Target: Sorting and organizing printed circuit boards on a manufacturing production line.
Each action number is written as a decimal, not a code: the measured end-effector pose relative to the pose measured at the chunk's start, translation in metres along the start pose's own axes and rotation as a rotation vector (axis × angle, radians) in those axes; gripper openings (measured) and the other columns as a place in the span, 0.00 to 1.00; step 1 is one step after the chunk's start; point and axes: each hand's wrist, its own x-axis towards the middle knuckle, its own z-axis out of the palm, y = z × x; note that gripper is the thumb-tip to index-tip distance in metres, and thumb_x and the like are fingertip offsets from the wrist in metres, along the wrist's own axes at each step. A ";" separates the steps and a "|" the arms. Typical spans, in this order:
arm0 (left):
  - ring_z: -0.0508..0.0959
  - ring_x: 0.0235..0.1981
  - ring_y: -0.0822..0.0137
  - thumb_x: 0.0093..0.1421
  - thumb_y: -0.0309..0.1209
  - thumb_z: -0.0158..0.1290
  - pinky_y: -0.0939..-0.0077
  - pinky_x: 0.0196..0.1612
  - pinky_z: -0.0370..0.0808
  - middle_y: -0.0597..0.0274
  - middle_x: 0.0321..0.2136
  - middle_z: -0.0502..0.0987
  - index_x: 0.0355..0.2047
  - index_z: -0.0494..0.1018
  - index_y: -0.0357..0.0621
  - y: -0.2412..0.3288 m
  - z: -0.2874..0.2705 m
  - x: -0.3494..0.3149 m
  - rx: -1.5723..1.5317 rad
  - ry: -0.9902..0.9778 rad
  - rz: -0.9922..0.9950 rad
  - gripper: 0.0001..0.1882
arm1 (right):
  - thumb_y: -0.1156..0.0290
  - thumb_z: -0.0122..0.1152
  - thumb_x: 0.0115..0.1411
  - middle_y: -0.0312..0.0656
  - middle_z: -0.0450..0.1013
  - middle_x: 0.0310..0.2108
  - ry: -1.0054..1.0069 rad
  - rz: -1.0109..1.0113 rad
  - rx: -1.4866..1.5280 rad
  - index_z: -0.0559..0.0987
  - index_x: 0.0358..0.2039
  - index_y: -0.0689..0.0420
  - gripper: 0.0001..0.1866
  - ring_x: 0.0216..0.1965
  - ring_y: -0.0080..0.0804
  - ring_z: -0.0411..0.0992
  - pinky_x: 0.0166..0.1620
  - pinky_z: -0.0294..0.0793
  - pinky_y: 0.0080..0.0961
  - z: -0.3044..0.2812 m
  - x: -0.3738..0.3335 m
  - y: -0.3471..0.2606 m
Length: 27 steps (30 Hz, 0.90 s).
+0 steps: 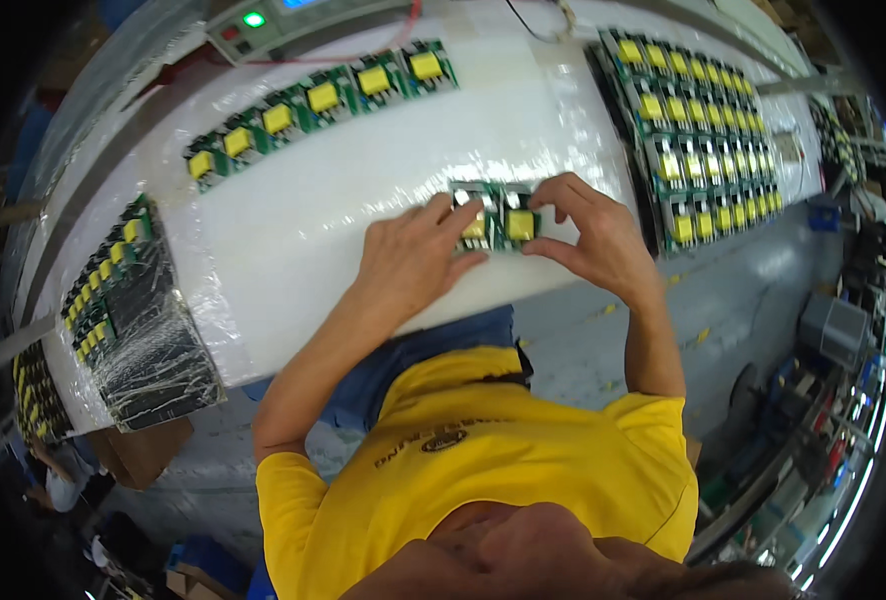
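Observation:
Two green circuit boards sit side by side near the front edge of the white, film-covered table (pixel 363 190), each carrying a yellow transformer. My left hand (pixel 408 255) grips the left circuit board (pixel 476 228) by its side, its fingers covering part of it. On the other side, my right hand (pixel 603 238) has thumb and fingertips curled around the outer edge of the right circuit board (pixel 520 226). The boards touch or nearly touch; I cannot tell which.
Behind my hands runs a slanting row of similar boards (pixel 323 97). A black tray (pixel 648 190) packed with boards stands at right, and another partly filled black tray (pixel 163 345) at left. An instrument (pixel 263 25) with a green light stands at the back.

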 end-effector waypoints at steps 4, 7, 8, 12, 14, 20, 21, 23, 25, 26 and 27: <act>0.85 0.29 0.58 0.66 0.43 0.64 0.65 0.28 0.76 0.61 0.32 0.86 0.60 0.77 0.54 0.001 0.014 -0.003 0.163 0.091 0.011 0.24 | 0.69 0.75 0.58 0.32 0.75 0.55 0.182 -0.089 -0.009 0.77 0.52 0.49 0.22 0.40 0.42 0.79 0.44 0.78 0.36 0.029 -0.013 -0.013; 0.85 0.27 0.57 0.66 0.43 0.64 0.65 0.27 0.75 0.61 0.31 0.86 0.61 0.76 0.52 0.005 0.022 -0.010 0.164 0.017 -0.024 0.25 | 0.74 0.75 0.57 0.33 0.75 0.55 0.203 -0.110 -0.003 0.78 0.52 0.51 0.22 0.39 0.38 0.78 0.44 0.78 0.33 0.040 -0.018 -0.007; 0.85 0.26 0.57 0.66 0.42 0.63 0.64 0.27 0.75 0.61 0.30 0.86 0.61 0.75 0.52 0.005 0.022 -0.009 0.172 -0.007 -0.042 0.25 | 0.76 0.74 0.57 0.33 0.76 0.55 0.220 -0.132 -0.007 0.78 0.52 0.52 0.22 0.39 0.36 0.77 0.43 0.77 0.31 0.041 -0.015 -0.004; 0.84 0.24 0.54 0.67 0.41 0.63 0.62 0.25 0.75 0.60 0.27 0.85 0.62 0.74 0.48 0.015 0.008 0.004 0.238 0.014 -0.103 0.26 | 0.79 0.72 0.57 0.34 0.76 0.54 0.205 -0.174 0.067 0.78 0.53 0.53 0.23 0.39 0.34 0.76 0.43 0.77 0.29 0.020 -0.008 0.008; 0.83 0.22 0.53 0.67 0.40 0.62 0.61 0.25 0.74 0.59 0.25 0.85 0.63 0.73 0.46 0.023 0.003 0.013 0.258 0.016 -0.143 0.26 | 0.80 0.71 0.57 0.35 0.75 0.52 0.322 -0.180 0.049 0.78 0.53 0.53 0.23 0.37 0.35 0.75 0.43 0.76 0.31 -0.001 0.003 0.016; 0.84 0.24 0.47 0.65 0.37 0.64 0.57 0.28 0.76 0.54 0.24 0.85 0.59 0.74 0.46 -0.001 0.010 0.117 0.285 0.148 -0.192 0.23 | 0.81 0.70 0.57 0.36 0.76 0.50 0.553 -0.163 -0.016 0.77 0.53 0.52 0.23 0.36 0.37 0.74 0.43 0.76 0.33 -0.040 0.088 0.038; 0.84 0.24 0.47 0.65 0.37 0.64 0.57 0.29 0.76 0.54 0.24 0.85 0.57 0.75 0.45 -0.007 0.015 0.133 0.304 0.144 -0.199 0.22 | 0.80 0.69 0.58 0.36 0.76 0.50 0.523 -0.150 -0.031 0.77 0.53 0.52 0.22 0.37 0.39 0.75 0.43 0.76 0.35 -0.043 0.100 0.040; 0.85 0.25 0.47 0.65 0.36 0.64 0.56 0.29 0.77 0.53 0.25 0.85 0.54 0.75 0.43 -0.017 0.021 0.156 0.348 0.125 -0.221 0.20 | 0.79 0.68 0.59 0.37 0.76 0.50 0.457 -0.123 -0.047 0.77 0.52 0.51 0.21 0.39 0.43 0.77 0.45 0.76 0.38 -0.041 0.122 0.044; 0.85 0.25 0.47 0.64 0.35 0.64 0.56 0.30 0.77 0.53 0.25 0.86 0.53 0.76 0.42 -0.023 0.025 0.169 0.371 0.117 -0.226 0.20 | 0.78 0.68 0.59 0.37 0.77 0.50 0.430 -0.106 -0.056 0.76 0.51 0.51 0.20 0.40 0.45 0.78 0.45 0.77 0.40 -0.039 0.136 0.050; 0.85 0.25 0.48 0.62 0.32 0.63 0.57 0.29 0.78 0.53 0.25 0.86 0.51 0.76 0.40 -0.025 0.026 0.172 0.370 0.127 -0.213 0.18 | 0.78 0.68 0.60 0.38 0.77 0.50 0.429 -0.102 -0.060 0.76 0.51 0.51 0.19 0.40 0.46 0.78 0.45 0.77 0.40 -0.037 0.141 0.055; 0.86 0.24 0.48 0.60 0.29 0.62 0.58 0.29 0.78 0.52 0.25 0.86 0.48 0.77 0.38 -0.026 0.027 0.175 0.367 0.137 -0.202 0.17 | 0.78 0.68 0.60 0.38 0.77 0.49 0.427 -0.097 -0.065 0.76 0.51 0.51 0.19 0.40 0.46 0.78 0.46 0.77 0.41 -0.036 0.146 0.059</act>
